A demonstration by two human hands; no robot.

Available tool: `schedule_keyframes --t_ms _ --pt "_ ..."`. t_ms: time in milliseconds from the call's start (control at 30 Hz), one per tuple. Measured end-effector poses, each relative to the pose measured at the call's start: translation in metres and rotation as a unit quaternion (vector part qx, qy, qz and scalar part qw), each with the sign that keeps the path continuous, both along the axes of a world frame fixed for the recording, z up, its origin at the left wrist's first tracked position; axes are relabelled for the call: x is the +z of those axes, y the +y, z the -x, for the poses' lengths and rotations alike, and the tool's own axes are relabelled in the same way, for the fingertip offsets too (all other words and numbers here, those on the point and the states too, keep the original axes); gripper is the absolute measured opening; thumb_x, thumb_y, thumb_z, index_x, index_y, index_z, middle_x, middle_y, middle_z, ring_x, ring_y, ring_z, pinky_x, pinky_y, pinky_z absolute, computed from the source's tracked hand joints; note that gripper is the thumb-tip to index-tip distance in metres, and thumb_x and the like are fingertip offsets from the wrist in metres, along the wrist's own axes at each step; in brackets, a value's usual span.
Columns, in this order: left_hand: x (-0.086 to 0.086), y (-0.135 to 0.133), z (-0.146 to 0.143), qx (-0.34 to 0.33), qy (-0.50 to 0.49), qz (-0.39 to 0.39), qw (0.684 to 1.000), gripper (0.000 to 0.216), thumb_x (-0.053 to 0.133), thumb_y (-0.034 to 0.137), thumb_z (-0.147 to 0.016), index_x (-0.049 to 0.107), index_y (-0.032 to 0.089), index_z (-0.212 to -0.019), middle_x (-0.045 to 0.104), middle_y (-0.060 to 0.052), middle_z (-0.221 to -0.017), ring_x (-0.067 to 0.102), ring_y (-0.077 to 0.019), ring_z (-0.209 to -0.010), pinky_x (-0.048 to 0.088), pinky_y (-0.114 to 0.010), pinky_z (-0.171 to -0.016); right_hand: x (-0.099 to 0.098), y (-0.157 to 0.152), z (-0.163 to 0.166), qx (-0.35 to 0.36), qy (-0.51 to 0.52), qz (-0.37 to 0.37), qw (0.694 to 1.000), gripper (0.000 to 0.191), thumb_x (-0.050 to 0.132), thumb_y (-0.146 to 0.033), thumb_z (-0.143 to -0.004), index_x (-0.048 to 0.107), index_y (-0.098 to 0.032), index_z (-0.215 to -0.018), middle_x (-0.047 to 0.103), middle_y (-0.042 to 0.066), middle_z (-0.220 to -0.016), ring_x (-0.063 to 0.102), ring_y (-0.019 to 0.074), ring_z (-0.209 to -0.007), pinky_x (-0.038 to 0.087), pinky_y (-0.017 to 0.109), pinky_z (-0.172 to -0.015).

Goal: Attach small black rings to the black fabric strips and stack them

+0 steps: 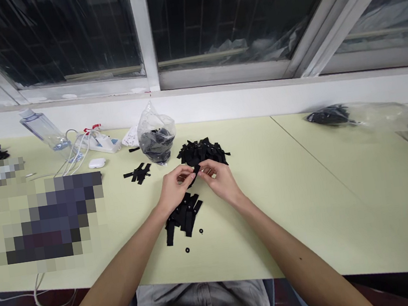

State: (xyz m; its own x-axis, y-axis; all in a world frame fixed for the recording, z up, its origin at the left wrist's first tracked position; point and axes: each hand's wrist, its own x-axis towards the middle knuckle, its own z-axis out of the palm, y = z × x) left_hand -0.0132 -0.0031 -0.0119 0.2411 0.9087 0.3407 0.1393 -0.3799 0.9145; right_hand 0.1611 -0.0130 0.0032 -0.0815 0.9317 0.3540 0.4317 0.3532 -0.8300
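Observation:
Between my two hands is a short black fabric strap (194, 173), pinched from both sides. My left hand (176, 186) grips it with thumb and fingers, and my right hand (220, 180) holds its other side. Just beyond my fingertips lies a heap of similar black straps (203, 150). Closer to me, partly under my left hand, is a looser pile of black straps (185, 215) with small light marks on some. Two small black rings, one nearer (188, 250) and one farther (201, 231), rest on the table in front of that pile.
A clear plastic bag of black pieces (158, 144) stands at the back, beside a few straps (138, 173). Leftward are a tilted bottle (47, 132), a power strip (106, 144), a white earbud case (96, 163), cables and a pixelated item. Another bag (366, 117) lies back right.

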Motion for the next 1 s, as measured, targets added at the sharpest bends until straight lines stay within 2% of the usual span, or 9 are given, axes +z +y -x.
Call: schedule_keyframes --t_ms 300,500,700,1000 --pt "0.0 0.001 0.001 0.012 0.013 -0.008 1.0 0.021 0.064 0.038 -0.087 0.069 0.018 -0.093 0.07 -0.005 -0.091 0.065 -0.0167 -0.078 0.056 -0.03 -0.072 0.006 -0.005 0.003 0.012 0.011 0.002 1.0 0.015 0.055 -0.032 -0.088 0.065 -0.02 -0.089 0.068 0.005 -0.087 0.06 0.0171 -0.072 0.048 0.03 -0.064" --pt "0.0 0.001 0.001 0.021 0.009 -0.013 1.0 0.022 0.062 0.038 -0.089 0.067 0.018 -0.095 0.07 -0.006 -0.096 0.065 -0.017 -0.082 0.056 -0.03 -0.075 0.005 -0.004 0.003 0.015 0.022 0.012 1.0 0.015 0.061 -0.033 -0.084 0.066 -0.021 -0.092 0.069 0.005 -0.092 0.062 0.0168 -0.073 0.048 0.03 -0.065" --pt "0.003 0.0 0.002 0.011 0.053 -0.033 0.998 0.017 0.058 0.035 -0.091 0.063 0.019 -0.091 0.067 -0.003 -0.087 0.062 -0.0146 -0.074 0.054 -0.028 -0.071 -0.001 -0.002 0.004 0.008 0.058 0.02 0.998 0.013 0.064 -0.03 -0.081 0.064 -0.02 -0.089 0.069 0.004 -0.086 0.062 0.0167 -0.073 0.046 0.029 -0.064" --pt "0.007 -0.003 0.003 0.026 0.077 -0.063 0.995 0.013 0.057 0.03 -0.092 0.061 0.019 -0.087 0.065 -0.003 -0.083 0.061 -0.015 -0.073 0.052 -0.029 -0.072 -0.003 -0.003 0.008 0.006 0.094 0.036 0.995 0.01 0.067 -0.028 -0.078 0.064 -0.019 -0.083 0.066 0.003 -0.078 0.058 0.0149 -0.064 0.041 0.027 -0.057"
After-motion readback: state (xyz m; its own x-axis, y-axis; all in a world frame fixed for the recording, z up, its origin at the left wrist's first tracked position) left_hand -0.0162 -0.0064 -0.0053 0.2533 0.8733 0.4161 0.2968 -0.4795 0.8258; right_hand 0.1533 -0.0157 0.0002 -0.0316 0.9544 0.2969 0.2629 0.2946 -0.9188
